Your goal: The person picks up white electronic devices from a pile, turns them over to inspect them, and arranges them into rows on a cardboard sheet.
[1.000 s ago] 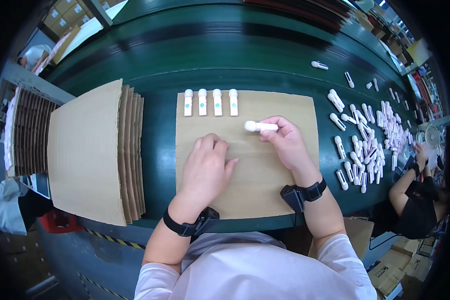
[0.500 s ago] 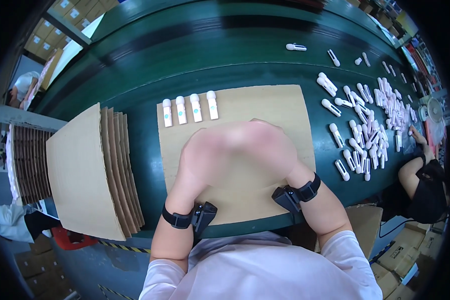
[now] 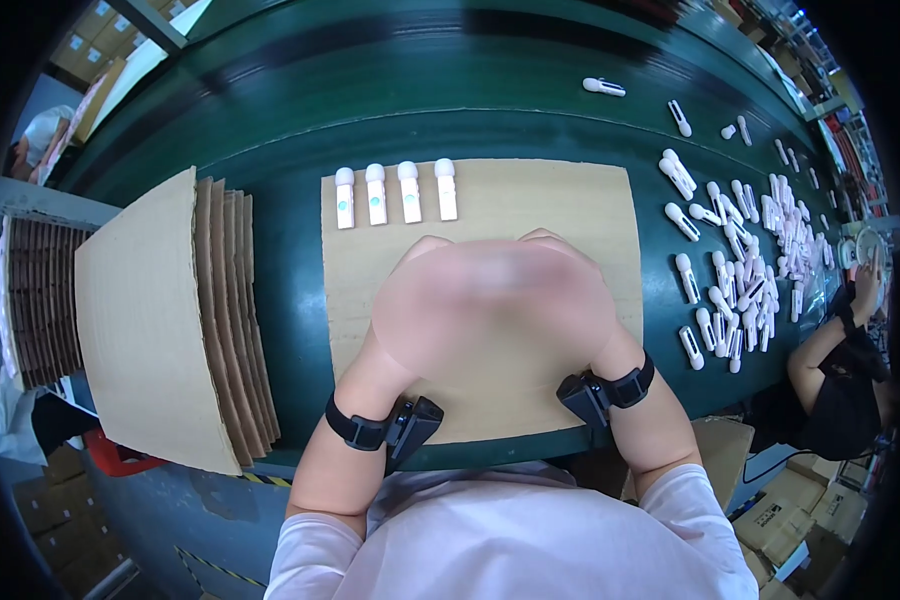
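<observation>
From here, the left hand [image 3: 410, 300] and right hand [image 3: 578, 295] are close together over the card [image 3: 570, 200] on the counter [image 3: 295, 250]; blur hides each grip, so I can't tell its state. Four wands [image 3: 408, 195] line the card's far left. Best work steadily, keeping knuckles clear of that row.

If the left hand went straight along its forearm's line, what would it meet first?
Probably the rightmost white, round-headed stick in the row on the tan cardboard sheet; blur covers much of the left hand, and depth is unclear.
</observation>
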Available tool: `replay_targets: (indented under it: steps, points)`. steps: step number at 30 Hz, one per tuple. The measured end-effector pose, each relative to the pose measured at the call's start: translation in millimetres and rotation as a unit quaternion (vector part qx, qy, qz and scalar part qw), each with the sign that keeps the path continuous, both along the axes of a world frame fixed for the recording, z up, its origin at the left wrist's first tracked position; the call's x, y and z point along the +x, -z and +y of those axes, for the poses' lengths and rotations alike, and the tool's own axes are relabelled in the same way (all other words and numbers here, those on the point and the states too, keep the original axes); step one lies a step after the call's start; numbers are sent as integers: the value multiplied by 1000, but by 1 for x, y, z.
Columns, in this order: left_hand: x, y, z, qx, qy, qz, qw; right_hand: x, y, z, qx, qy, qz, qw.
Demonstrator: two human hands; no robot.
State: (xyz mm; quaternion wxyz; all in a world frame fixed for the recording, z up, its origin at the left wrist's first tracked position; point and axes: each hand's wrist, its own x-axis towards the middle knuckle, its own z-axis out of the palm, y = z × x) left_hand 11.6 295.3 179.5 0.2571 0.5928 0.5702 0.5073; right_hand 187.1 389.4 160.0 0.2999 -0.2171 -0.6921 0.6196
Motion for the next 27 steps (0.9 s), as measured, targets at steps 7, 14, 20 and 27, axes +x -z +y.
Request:
replay_targets:
  steps: [7, 14, 20, 27]
  points:
    - [1, 4, 0, 17, -2, 15, 1000, 1, 2, 0, 19, -6, 0, 1000]
    - [3, 6, 2, 25, -24, 10, 999, 0, -1, 0, 66, 17, -1, 998]
    - [5, 13, 5, 17, -14, 13, 1000, 0, -6, -1, 168, 9, 15, 986]
    - [2, 21, 7, -49, -17, 7, 999, -7, -15, -3, 235, 53, -30, 970]
